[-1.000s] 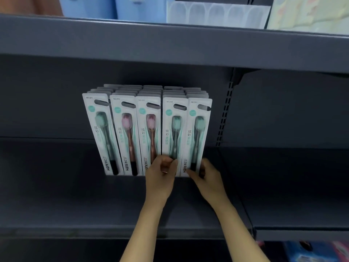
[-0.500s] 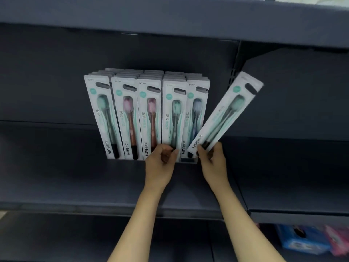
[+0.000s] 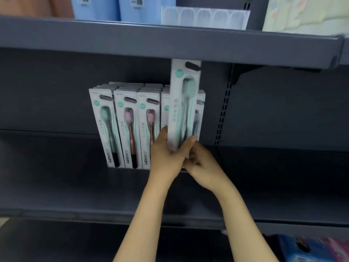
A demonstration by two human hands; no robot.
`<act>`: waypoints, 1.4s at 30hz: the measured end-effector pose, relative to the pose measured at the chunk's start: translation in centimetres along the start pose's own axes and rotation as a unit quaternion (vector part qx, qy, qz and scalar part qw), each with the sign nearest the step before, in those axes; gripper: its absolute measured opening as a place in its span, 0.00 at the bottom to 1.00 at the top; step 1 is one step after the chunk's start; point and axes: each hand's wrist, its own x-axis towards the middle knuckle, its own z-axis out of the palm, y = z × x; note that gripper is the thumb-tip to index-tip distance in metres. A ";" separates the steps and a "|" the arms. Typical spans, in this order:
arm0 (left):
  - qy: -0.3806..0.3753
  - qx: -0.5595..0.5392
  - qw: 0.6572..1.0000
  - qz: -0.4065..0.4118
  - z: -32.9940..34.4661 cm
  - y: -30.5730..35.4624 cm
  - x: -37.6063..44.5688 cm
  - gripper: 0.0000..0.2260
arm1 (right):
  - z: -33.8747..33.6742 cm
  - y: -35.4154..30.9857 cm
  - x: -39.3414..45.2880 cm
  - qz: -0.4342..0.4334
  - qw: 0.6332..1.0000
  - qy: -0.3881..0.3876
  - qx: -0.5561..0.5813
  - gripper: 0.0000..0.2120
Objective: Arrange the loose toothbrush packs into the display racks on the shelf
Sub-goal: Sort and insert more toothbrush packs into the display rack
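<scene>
A white toothbrush pack (image 3: 184,103) with a mint-green brush stands upright in front of the right-hand rows, its top nearly at the upper shelf's edge. My left hand (image 3: 164,157) grips its lower end, thumb across the front. My right hand (image 3: 207,169) sits just below and to the right, with its curled fingers at the pack's bottom edge. Several rows of matching packs (image 3: 128,129) stand in the display rack on the grey shelf (image 3: 66,186), showing mint and pink brushes in front. The held pack and my hands hide the two rightmost rows.
The upper shelf's front edge (image 3: 132,42) hangs close above the held pack. A slotted upright (image 3: 223,110) runs just right of the rack. Blue boxes and a clear tray stand on the upper shelf. Blue and pink packages (image 3: 309,248) lie on the lower shelf at right.
The pack that my right hand held tilted to the right now stands upright in front of the right rows. My left hand left the rack's front pack and took hold of it.
</scene>
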 end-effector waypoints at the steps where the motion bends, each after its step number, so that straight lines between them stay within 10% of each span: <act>1: 0.001 -0.002 1.000 -0.006 -0.1 0.0 0.1 0.11 | 0.1 -0.2 0.1 0.002 1.000 -0.004 -0.018 0.10; 6: 0.024 -0.003 1.000 -0.001 -1.3 -0.5 0.4 0.08 | -0.1 0.3 0.3 0.027 0.996 -0.051 -0.062 0.14; 12: 0.046 -0.005 0.999 0.002 -2.5 -0.7 1.1 0.09 | 0.8 2.5 2.0 0.002 0.977 0.143 -0.159 0.14; 42: 0.045 0.007 0.999 -0.026 -3.8 -2.0 1.2 0.09 | 4.0 3.6 4.3 0.075 0.953 0.137 -0.258 0.16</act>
